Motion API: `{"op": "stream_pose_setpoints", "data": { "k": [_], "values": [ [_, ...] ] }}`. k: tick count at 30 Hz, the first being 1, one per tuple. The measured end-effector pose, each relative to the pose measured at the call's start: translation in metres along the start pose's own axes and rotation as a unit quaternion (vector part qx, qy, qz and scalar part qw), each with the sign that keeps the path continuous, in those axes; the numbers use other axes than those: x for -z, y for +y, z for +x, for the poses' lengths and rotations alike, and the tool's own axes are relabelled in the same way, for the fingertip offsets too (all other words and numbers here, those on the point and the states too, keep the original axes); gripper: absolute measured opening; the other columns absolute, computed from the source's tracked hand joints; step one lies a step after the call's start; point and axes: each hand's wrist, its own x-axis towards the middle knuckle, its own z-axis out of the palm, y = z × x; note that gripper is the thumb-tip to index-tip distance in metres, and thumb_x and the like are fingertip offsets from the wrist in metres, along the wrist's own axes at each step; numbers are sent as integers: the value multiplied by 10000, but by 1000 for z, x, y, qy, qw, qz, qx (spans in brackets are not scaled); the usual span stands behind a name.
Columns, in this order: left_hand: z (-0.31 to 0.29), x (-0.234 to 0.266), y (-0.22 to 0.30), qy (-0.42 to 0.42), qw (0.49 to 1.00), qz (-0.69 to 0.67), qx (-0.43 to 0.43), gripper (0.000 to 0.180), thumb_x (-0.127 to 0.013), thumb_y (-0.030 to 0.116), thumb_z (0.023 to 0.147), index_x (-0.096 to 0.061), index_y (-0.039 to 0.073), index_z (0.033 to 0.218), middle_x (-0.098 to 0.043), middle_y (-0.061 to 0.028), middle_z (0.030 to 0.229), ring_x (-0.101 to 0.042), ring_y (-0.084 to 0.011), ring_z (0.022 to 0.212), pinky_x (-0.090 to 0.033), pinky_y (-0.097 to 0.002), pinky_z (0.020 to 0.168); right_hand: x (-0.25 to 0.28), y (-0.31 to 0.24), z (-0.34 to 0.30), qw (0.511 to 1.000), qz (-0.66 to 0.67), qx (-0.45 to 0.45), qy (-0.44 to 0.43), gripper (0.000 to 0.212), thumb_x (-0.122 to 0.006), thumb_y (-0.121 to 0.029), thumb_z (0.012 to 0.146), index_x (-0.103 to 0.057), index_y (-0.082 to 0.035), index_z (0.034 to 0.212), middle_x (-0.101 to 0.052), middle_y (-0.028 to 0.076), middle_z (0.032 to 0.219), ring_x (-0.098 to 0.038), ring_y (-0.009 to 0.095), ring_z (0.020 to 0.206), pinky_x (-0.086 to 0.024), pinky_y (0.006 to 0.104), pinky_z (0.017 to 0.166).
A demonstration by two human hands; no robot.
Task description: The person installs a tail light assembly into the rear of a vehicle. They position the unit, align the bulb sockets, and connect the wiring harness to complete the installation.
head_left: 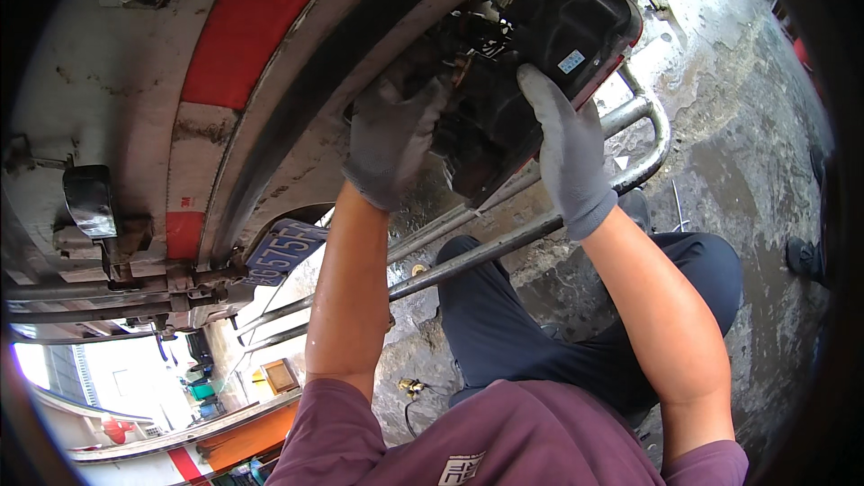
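Observation:
A black-backed tail light (540, 63) with a red lens along its edge is tilted beside the vehicle's rear. My right hand (567, 139), in a grey glove, grips its side, with the thumb on the black back and the other fingers partly hidden behind the lens edge. My left hand (396, 135), gloved too, is closed beside the inner side of the housing, close to some dark wiring (481, 36). Its fingertips are in shadow, so what they pinch is unclear. A small pale label (571, 61) is stuck on the housing.
The vehicle's white panel with red strips (220, 63) fills the left. A metal tube bar (504, 250) runs below the light, over my legs. A blue plate (286, 252) hangs from the rear. A small brass-coloured fitting (411, 387) lies on the wet concrete floor (720, 153).

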Motion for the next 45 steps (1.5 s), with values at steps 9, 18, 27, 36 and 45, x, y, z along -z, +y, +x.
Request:
{"op": "stream_pose_setpoints", "data": {
  "k": [9,18,27,36,45],
  "values": [
    [4,-16,23,60,995,-31,67,418,-737,172,909,-594,-24,1249,-668,-84,1113,-632,-118,950,-524,-276,815,-4,-3,-1,1000,16,1,11,322,-704,-177,919,-595,5,1162,-651,38,1019,-591,98,885,-493,265,804],
    [1,-11,25,32,976,-136,166,331,-653,223,977,-619,16,1233,-667,-98,1137,-649,-165,1046,-556,-303,883,-2,5,-1,999,35,-37,5,488,-720,-209,910,-496,36,1268,-635,75,1109,-591,114,953,-492,268,833],
    [0,-8,30,7,972,-131,195,253,-672,197,961,-667,66,1177,-675,-12,1054,-571,-88,831,-468,-250,708,2,6,-1,999,-1,-33,8,570,-705,-246,923,-427,49,1324,-605,125,1178,-597,159,1010,-492,287,896],
    [-3,0,14,17,953,-220,209,291,-641,125,950,-642,59,1233,-669,-48,1125,-605,-143,951,-504,-294,811,-3,6,-2,999,-24,-36,-3,686,-677,-281,934,-321,70,1404,-566,188,1257,-585,225,1103,-467,316,972],
    [-5,0,23,31,949,-243,199,296,-684,165,956,-633,27,1213,-651,-55,1155,-631,-126,963,-541,-277,782,0,11,-2,993,-105,-49,-7,821,-645,-370,943,-220,109,1458,-486,291,1382,-544,343,1245,-390,372,1090]
  ]
}}
